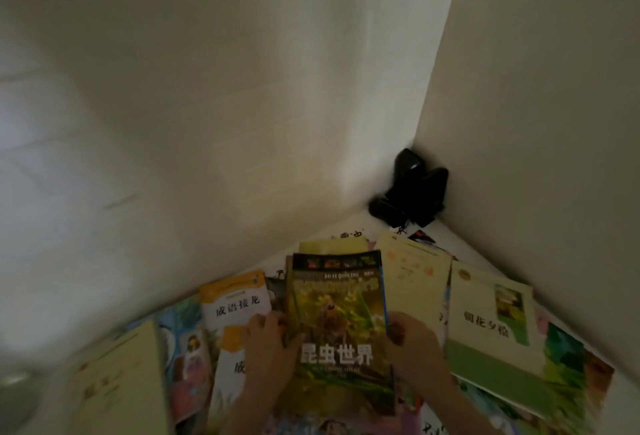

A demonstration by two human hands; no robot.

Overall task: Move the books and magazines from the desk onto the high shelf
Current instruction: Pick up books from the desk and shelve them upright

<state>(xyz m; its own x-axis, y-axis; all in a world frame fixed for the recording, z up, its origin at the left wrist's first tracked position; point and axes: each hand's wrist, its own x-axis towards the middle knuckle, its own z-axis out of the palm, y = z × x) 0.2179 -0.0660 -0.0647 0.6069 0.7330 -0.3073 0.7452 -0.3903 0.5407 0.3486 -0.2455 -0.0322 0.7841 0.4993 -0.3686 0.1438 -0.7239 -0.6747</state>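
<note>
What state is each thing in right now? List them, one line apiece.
Insect book: closed, cover up, gripped at both side edges.
Left hand: grip on the insect book's left edge.
Right hand: grip on the insect book's right edge.
Orange-topped book: closed, lying flat, partly overlapped.
Green-and-cream book: closed, lying flat on other books.
Cream booklet: closed, flat.
Black device: sitting in the corner, details unclear.

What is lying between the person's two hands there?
In the head view, a green insect book lies between them. The left hand grips its left edge, the right hand its right edge. It rests on other books spread below.
</note>
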